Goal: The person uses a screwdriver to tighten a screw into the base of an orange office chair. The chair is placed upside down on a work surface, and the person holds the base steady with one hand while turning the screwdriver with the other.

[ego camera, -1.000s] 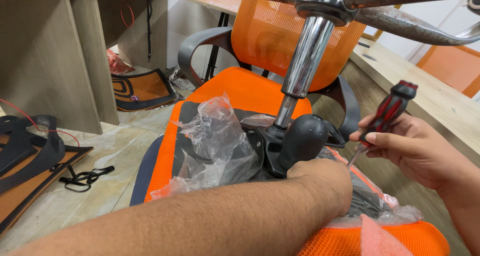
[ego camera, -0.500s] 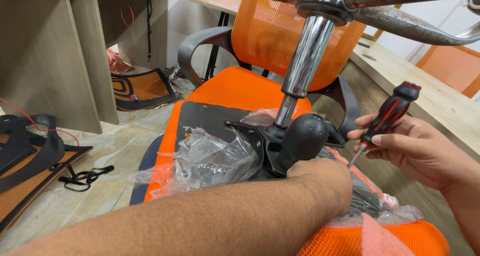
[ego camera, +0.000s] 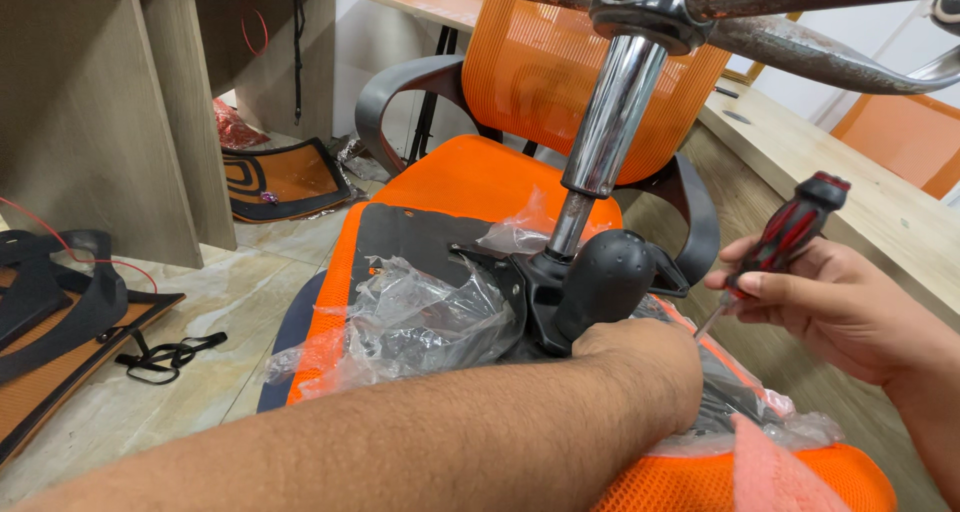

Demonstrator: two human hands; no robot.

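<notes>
- At the right of the frame, the person's right hand grips a screwdriver with a red and black handle. The fingers are wrapped around the lower handle and the thumb lies along it.
- The screwdriver is tilted, its handle rising toward the upper right. Its thin metal shaft points down and left, toward the gap between the two hands.
- The left forearm crosses the bottom of the frame from the lower left. The left hand rests at the centre, knuckles up, on the underside of an upturned orange seat. Its fingers are curled out of sight beneath the hand, so I cannot tell whether they hold anything.
- Just above the left hand sits a black chair mechanism with a rounded black knob.
- From the mechanism, a chrome gas-lift column rises toward the top centre and meets the metal star base, whose arms spread along the top edge.
- Crumpled clear plastic wrap lies over the seat, left of the mechanism and under both hands.
- Behind, at upper centre, stands an orange mesh chair with grey armrests.
- At the left edge, black and orange chair parts lie on the tiled floor, beside a wooden desk panel.
</notes>
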